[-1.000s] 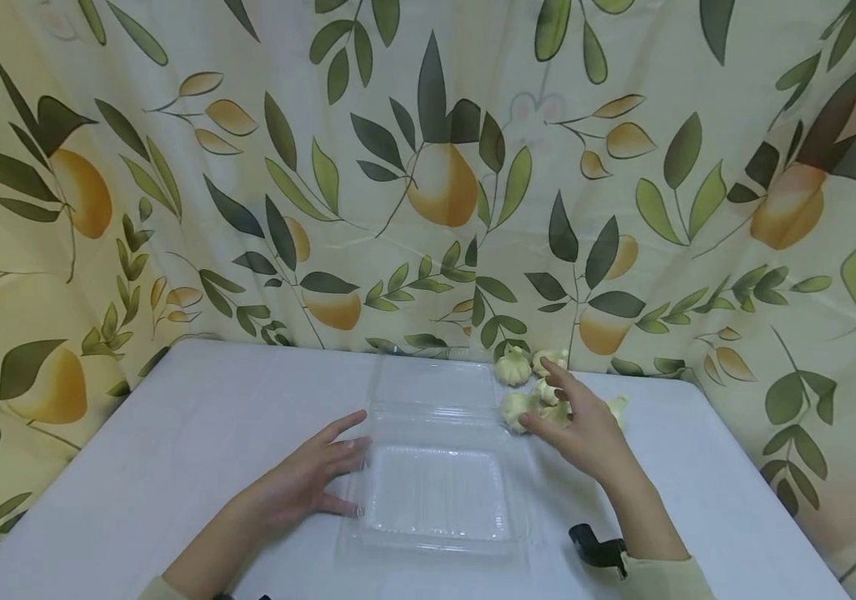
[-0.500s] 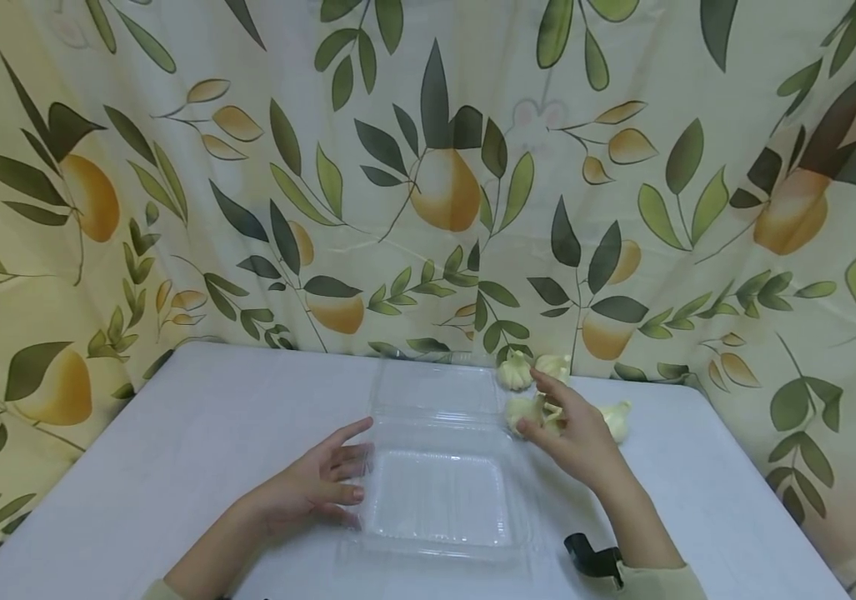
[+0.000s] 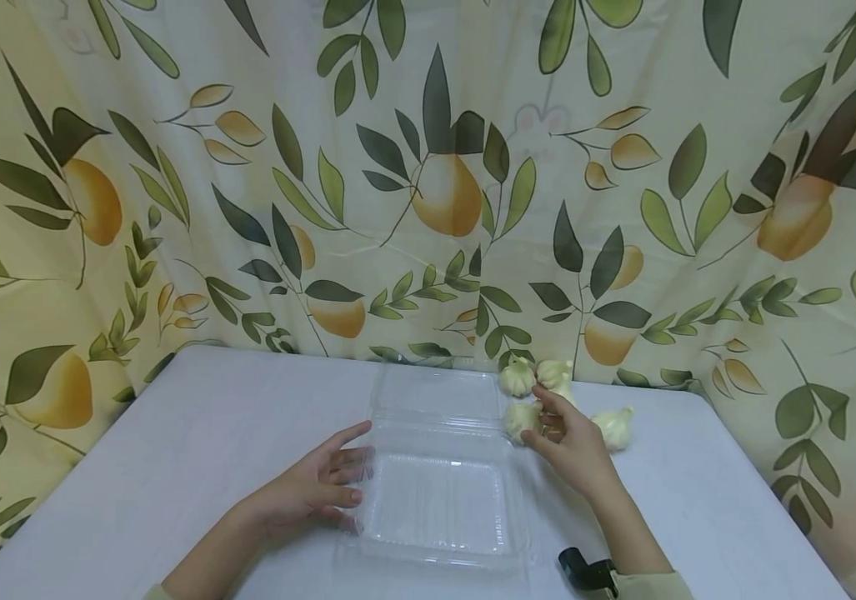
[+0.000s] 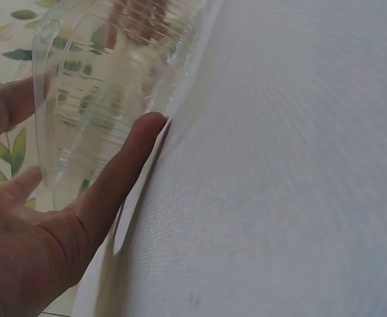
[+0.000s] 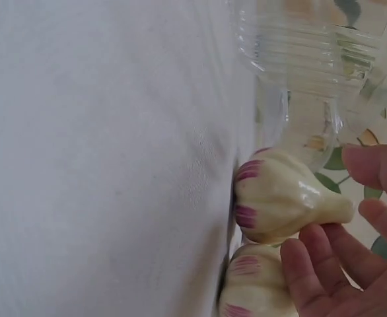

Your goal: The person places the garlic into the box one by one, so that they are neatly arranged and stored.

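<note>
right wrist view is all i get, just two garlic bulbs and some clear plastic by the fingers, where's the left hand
Observer: In the head view, the left hand is at the left edge of the clear plastic container, opposite the garlic side.

Operator: ok and is there more garlic than my two

Observer: Yes, the head view shows at least four garlic bulbs in all.

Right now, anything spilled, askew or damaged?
Nothing stands out. The clear plastic clamshell container lies open on the white tabletop, and the garlic bulbs look intact, though the right hand partly hides some.
</note>
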Available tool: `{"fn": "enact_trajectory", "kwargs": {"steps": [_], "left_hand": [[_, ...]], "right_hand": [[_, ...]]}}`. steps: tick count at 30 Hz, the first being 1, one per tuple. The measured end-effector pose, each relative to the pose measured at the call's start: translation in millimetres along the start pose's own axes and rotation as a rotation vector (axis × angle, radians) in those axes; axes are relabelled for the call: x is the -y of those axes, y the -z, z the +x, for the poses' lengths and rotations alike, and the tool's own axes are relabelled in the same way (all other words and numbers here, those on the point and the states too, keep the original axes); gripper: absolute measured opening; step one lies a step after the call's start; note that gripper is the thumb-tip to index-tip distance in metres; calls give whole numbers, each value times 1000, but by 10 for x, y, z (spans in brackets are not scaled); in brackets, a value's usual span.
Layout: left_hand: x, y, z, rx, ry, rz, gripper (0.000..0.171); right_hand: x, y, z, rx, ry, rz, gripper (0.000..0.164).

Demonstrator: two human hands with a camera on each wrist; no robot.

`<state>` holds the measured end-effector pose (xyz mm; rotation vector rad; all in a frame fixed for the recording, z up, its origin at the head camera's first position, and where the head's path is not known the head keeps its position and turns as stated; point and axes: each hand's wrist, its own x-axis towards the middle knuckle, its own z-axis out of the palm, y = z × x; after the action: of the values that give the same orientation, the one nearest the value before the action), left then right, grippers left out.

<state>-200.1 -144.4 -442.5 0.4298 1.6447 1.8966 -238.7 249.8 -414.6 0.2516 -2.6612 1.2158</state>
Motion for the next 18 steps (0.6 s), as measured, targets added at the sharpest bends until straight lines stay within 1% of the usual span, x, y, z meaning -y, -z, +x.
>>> {"fn": "enact_trajectory", "kwargs": {"steps": [5, 11, 13, 18], "left_hand": [[-3, 4, -9, -11, -2, 0, 95], [-2, 19, -16, -9, -10, 8, 94], [-2, 20, -16, -7, -10, 7, 94], [4, 27, -6, -2, -12, 3, 94]], "right_hand": [[-28, -7, 1, 1, -33, -36, 63], [-35, -3, -4, 25, -88, -74, 60], [-37, -4, -6, 31, -89, -96, 57], [-57, -9, -3, 55, -51, -176, 49]]}}
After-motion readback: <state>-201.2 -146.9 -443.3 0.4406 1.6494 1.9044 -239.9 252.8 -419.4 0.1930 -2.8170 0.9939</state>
